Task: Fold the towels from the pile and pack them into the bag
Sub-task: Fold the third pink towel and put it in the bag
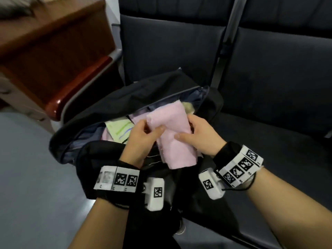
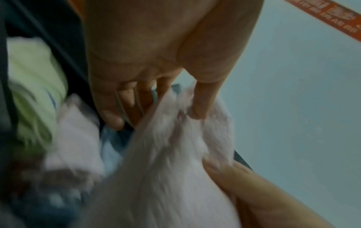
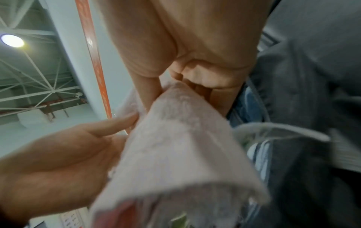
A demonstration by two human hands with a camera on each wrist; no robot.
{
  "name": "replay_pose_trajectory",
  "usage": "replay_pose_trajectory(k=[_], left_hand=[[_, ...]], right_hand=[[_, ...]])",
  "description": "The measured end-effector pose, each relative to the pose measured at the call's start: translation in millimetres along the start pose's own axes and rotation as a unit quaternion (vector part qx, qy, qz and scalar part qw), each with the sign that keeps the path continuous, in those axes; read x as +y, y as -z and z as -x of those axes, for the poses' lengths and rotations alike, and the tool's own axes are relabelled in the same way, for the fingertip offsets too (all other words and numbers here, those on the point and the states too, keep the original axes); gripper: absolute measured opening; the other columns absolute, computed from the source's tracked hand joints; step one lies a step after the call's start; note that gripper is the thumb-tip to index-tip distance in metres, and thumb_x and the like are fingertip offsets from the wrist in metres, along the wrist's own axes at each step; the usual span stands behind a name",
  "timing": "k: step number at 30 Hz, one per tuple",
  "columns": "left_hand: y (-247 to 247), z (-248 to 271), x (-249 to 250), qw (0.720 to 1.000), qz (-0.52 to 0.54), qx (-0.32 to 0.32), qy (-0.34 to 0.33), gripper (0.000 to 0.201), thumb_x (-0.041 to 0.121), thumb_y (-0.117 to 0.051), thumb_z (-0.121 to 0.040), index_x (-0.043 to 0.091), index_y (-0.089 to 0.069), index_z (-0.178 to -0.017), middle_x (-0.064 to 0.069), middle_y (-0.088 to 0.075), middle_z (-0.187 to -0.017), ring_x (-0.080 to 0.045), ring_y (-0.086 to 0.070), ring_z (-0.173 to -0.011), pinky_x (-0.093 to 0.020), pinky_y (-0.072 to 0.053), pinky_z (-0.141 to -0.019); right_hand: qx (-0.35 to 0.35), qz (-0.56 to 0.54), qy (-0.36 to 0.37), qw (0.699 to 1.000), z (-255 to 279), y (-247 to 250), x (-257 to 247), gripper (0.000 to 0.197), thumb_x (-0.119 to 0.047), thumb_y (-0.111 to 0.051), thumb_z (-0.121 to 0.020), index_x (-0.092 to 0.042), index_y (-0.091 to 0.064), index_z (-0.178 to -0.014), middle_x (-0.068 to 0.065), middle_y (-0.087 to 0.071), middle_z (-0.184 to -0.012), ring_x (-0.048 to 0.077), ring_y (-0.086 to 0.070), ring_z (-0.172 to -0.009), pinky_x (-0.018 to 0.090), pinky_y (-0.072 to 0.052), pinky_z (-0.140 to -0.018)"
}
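A folded pink towel (image 1: pixel 175 139) is held over the open black bag (image 1: pixel 111 105) that lies on a dark seat. My left hand (image 1: pixel 143 135) pinches the towel's left edge between thumb and fingers. My right hand (image 1: pixel 195 133) grips its right side, thumb on top. In the left wrist view the pink towel (image 2: pixel 175 162) bunches under my left hand's thumb (image 2: pixel 203 98). In the right wrist view the pink towel (image 3: pixel 175 146) hangs from my right hand (image 3: pixel 154 92). Inside the bag lie a white towel with green and blue stripes (image 1: pixel 119 130) and other pink cloth (image 1: pixel 106 136).
A reddish wooden desk (image 1: pixel 53 56) stands at the left, close to the bag. Dark padded seats (image 1: pixel 269 78) stretch to the right and behind the bag. Grey floor (image 1: pixel 27 177) lies at the lower left. A black strap or flap of the bag (image 1: pixel 107 155) lies under my left wrist.
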State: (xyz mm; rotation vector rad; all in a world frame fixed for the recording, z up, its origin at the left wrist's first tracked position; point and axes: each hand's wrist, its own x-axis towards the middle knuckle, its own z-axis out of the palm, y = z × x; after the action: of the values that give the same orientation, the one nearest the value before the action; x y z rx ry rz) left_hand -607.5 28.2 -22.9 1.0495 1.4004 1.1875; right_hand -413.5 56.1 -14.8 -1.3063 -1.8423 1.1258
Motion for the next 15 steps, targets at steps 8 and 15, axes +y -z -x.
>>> replay_pose_trajectory(k=[8, 15], left_hand=[[183.3, -42.4, -22.8, 0.910, -0.294, 0.287, 0.059, 0.048, 0.034, -0.068, -0.076, 0.024, -0.062, -0.122, -0.014, -0.056, -0.132, -0.034, -0.054, -0.124, -0.051, -0.044, -0.108], [246.7, -31.8, -71.7, 0.900, -0.087, 0.371, 0.214, 0.090, 0.019, -0.077, -0.080, 0.007, -0.026, -0.153, -0.014, -0.052, -0.138, -0.029, -0.059, -0.118, -0.049, -0.048, -0.101]], right_hand=[[-0.026, -0.006, 0.027, 0.999, -98.9, -76.9, -30.1, 0.028, -0.021, -0.072, -0.081, -0.023, -0.060, -0.106, -0.010, -0.066, -0.097, 0.006, -0.062, -0.088, 0.026, -0.049, -0.072], [-0.066, -0.053, 0.042, 0.996, -135.5, -164.7, -36.0, 0.038, -0.026, -0.070, -0.083, -0.032, -0.058, -0.118, -0.018, -0.066, -0.104, -0.001, -0.061, -0.096, 0.025, -0.051, -0.083]])
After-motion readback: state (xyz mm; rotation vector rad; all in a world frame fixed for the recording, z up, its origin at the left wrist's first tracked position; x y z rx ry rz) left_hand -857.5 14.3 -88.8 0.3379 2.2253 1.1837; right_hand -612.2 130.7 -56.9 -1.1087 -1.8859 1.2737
